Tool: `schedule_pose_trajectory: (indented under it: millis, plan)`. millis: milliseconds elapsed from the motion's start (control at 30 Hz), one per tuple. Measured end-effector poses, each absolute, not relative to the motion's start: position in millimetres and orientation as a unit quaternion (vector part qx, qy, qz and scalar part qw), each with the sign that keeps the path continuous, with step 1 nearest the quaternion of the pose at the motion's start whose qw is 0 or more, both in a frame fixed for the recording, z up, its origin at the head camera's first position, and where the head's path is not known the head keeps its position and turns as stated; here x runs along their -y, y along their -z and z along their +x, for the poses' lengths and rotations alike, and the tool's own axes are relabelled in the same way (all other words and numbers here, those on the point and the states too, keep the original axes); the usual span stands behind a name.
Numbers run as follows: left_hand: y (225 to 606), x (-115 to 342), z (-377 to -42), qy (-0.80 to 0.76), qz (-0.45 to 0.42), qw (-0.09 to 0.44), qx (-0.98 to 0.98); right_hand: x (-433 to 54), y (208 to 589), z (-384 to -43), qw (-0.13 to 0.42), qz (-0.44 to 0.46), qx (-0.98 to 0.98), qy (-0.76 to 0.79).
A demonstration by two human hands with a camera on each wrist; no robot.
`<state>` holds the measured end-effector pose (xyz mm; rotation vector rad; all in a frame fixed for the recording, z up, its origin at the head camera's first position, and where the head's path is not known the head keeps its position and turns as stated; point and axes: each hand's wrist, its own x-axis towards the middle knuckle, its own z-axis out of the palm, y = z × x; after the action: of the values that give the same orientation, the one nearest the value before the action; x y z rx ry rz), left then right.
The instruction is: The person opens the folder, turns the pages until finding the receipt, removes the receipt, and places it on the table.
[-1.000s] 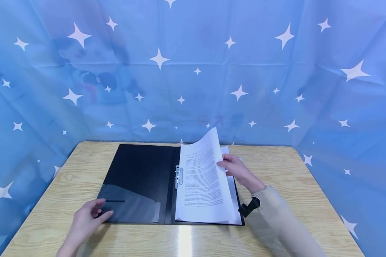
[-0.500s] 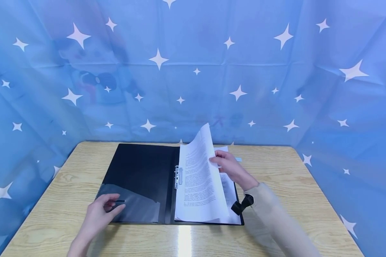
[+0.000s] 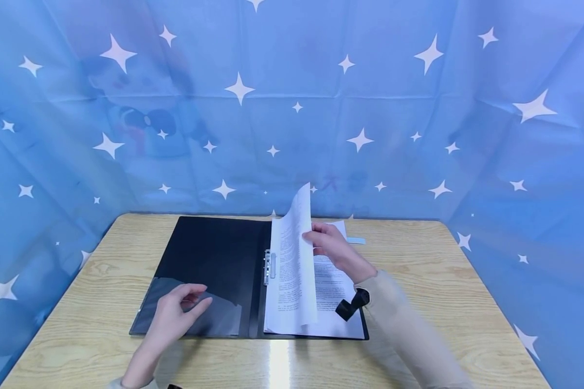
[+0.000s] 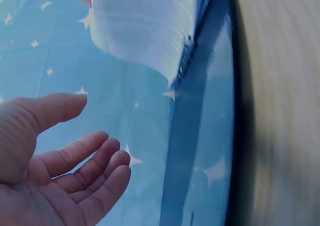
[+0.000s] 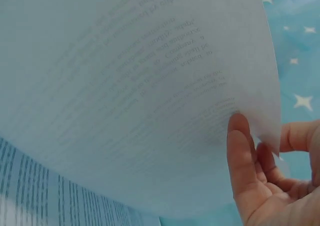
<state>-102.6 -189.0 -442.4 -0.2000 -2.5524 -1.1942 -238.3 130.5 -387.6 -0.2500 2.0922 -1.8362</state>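
Observation:
A black ring-clip folder (image 3: 214,254) lies spread on the table, with a stack of printed pages (image 3: 338,302) on its right side. My right hand (image 3: 338,249) pinches the outer edge of the top sheet of paper (image 3: 292,270) between thumb and fingers. That sheet curves up and leftward from the metal clip (image 3: 270,267), showing printed text beneath. In the right wrist view the sheet (image 5: 150,86) fills most of the frame. Over the folder's clear pocket (image 3: 226,316) hovers my left hand (image 3: 175,313), its fingers loosely bent and holding nothing.
A pale blue tab (image 3: 356,240) sticks out past the pages on the right. The wooden table (image 3: 418,270) extends on both sides of the folder. Behind it hangs a blue curtain (image 3: 292,135) with white stars.
My right hand has carried the sheet's edge leftward, uncovering more of the page below and the blue tab. My left hand has moved right and slightly up over the clear pocket.

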Motion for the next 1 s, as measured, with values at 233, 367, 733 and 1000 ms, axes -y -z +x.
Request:
schedule_pose_trajectory:
  millis: [233, 367, 733, 1000]
  plan:
    - [434.4, 173.2, -108.6, 0.437, -0.093, 0.180, 0.876, -115.6, 384.0, -240.2, 0.177, -0.125, -0.731, 0.647]
    - [426.5, 164.0, -110.6, 0.449, -0.091, 0.182, 0.870, -108.8, 384.7, -241.1, 0.176, -0.144, -0.724, 0.652]
    - [403.6, 137.2, -110.7, 0.492, -0.116, 0.163, 0.847, -87.0, 386.7, -239.9, 0.168, -0.132, -0.719, 0.662]
    - [395.1, 124.7, -110.7, 0.524, -0.108, 0.145, 0.833, -68.1, 390.5, -237.6, 0.177, -0.115, -0.716, 0.665]
